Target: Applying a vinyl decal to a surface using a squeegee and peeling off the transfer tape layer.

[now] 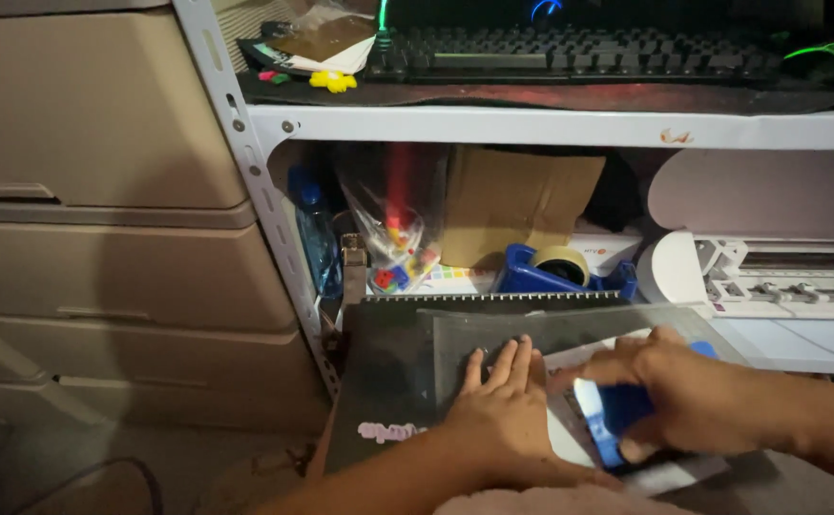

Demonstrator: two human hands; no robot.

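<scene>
Our left hand lay flat, fingers spread, on a grey translucent plastic sheet; our right hand gripped a blue rectangular plastic scraper.

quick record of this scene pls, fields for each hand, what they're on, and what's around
left hand: left hand pressed flat, fingers spread, on the grey translucent sheet
right hand: right hand gripping a blue plastic scraper block against the white paper sheet
surface: dark cutting mat under the sheets
behind: blue tape dispenser with a tan roll, brown cardboard piece, white cutting machine
above: white metal shelf carrying a black keyboard
left side: beige plastic drawers
</scene>
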